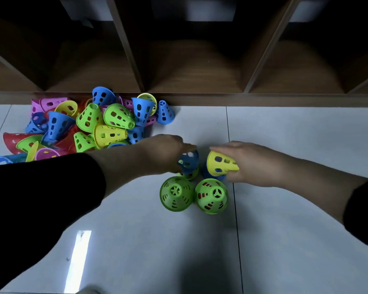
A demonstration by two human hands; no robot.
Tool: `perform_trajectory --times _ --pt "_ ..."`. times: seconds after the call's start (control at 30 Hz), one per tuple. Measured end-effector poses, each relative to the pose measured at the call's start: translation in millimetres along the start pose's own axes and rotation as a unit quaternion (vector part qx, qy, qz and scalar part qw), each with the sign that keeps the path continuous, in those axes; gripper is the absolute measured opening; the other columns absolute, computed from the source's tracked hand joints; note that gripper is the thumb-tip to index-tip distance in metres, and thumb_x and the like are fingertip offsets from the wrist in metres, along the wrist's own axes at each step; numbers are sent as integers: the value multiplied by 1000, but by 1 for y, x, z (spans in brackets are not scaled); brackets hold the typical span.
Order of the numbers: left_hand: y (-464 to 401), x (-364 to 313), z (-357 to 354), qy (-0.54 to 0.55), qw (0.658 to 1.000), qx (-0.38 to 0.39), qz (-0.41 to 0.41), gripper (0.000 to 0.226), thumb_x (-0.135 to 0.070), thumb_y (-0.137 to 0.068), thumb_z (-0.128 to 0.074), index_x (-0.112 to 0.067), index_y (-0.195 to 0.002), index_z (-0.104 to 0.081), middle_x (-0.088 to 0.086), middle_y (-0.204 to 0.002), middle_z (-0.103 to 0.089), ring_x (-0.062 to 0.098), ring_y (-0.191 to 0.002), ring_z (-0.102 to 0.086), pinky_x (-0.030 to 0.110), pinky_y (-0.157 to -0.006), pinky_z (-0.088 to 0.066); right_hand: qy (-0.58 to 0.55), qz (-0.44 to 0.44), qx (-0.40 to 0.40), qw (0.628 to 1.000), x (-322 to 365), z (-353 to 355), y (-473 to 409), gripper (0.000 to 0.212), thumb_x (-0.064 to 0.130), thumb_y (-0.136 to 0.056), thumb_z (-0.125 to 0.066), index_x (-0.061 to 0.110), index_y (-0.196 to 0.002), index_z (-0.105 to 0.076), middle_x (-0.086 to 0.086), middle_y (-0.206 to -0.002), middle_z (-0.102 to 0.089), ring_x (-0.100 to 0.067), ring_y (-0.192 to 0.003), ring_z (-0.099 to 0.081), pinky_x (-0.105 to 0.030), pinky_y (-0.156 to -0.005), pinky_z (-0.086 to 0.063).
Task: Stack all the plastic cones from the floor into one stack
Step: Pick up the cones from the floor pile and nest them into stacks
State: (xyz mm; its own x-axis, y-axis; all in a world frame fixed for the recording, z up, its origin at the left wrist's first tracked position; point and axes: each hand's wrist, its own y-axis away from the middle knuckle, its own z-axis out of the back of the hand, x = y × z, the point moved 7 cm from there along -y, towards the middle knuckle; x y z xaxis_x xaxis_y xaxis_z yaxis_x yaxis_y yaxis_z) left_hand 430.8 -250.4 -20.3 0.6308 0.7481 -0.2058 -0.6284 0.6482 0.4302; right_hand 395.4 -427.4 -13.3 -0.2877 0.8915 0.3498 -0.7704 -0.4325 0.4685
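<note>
Head view: left hand (pixel 168 151) around blue cone (pixel 188 161), right hand (pixel 244 162) gripping tilted yellow cone (pixel 220 163), bare floor (pixel 295 134) rightward.

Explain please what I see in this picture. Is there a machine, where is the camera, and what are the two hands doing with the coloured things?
There is no machine: a person works with two bare hands. The single picture comes from a camera worn on the person's head, looking forward and down.

On the tiled floor, beside a wooden shelf, lies a pile of plastic cones in many colours. Nearer stand two green cones, upright, side by side.

The left hand grips a blue cone that sits on a yellow-green one. The right hand holds a tilted yellow cone over another blue cone; its fingers lie along the top.
</note>
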Motion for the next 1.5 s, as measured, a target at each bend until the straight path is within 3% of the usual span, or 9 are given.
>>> perform_trajectory --times 0.2,0.37,0.5,0.6,0.7,0.87,1.2,1.4,1.5 --pt "-11 -6 -10 133 990 -10 41 58 -50 -92 -61 -24 -143 -48 6 -133 -56 23 -118 -53 36 -96 -46 -31 -26 -2 999 1 -12 -24 63 59 -96 -49 29 -150 -43 5 -160 -34 -15 -145 -34 -25 -112 -27" --pt "21 69 21 103 941 -253 200 50 -44 -97 -52 -27 -142 -37 9 -117 -60 31 -98 -62 40 -72 -52 -54 -26 -118 991 -1 13 -48 45 53 -96 -51 26 -132 -59 5 -135 -56 -6 -92 -51 -22 -84 -36" --pt "10 134 30 105 915 -212 327 69 -39 -98 -49 -29 -155 -12 7 -86 -58 27 -71 -56 33 -54 -39 -76 0 -128 989 24 28 -96 47 42 -98 -56 27 -142 -49 2 -139 -54 -15 -108 -57 -23 -85 -35" --pt "-7 157 34 123 911 -174 353 58 -37 -98 -49 -22 -151 -30 7 -91 -60 25 -76 -56 34 -61 -40 -40 31 -126 991 54 38 -139 53 36 -100 -54 28 -150 -38 -2 -144 -51 -22 -123 -53 -26 -94 -37" --pt "-17 161 31 63 923 -144 352 35 -38 -99 -52 -15 -125 -56 7 -93 -59 28 -83 -58 36 -64 -39 31 31 -123 991 79 42 -181 55 30 -101 -47 33 -152 -28 -5 -142 -48 -30 -129 -43 -46 -105 -39" --pt "-5 155 26 33 930 -182 318 35 -45 -99 -46 -19 -120 -57 9 -106 -66 33 -94 -64 35 -64 -37 85 -52 -58 993 73 33 -236 59 20 -96 -47 32 -151 -30 -3 -143 -42 -35 -134 -37 -54 -109 -34" --pt "81 125 54 244 885 -350 184 48 -60 -85 -59 -20 -109 -51 0 -101 -65 18 -82 -63 42 -70 -55 -39 34 -288 956 83 78 -192 26 14 -92 -65 6 -116 -70 -9 -122 -63 -31 -108 -58 -37 -94 -45" --pt "87 78 38 372 883 -258 122 51 -44 -86 -71 -33 -125 -39 -14 -87 -57 -2 -74 -58 11 -60 -41 -187 -16 -347 919 59 109 -114 19 11 -88 -67 20 -104 -63 7 -85 -56 -18 -77 -60 -35 -65 -54" --pt "82 56 27 335 920 -176 105 67 -46 -87 -70 -32 -139 -31 -3 -107 -60 10 -89 -60 28 -78 -50 -227 -32 -278 933 46 105 -74 43 5 -88 -61 30 -123 -54 8 -89 -55 0 -64 -57 -10 -45 -43"
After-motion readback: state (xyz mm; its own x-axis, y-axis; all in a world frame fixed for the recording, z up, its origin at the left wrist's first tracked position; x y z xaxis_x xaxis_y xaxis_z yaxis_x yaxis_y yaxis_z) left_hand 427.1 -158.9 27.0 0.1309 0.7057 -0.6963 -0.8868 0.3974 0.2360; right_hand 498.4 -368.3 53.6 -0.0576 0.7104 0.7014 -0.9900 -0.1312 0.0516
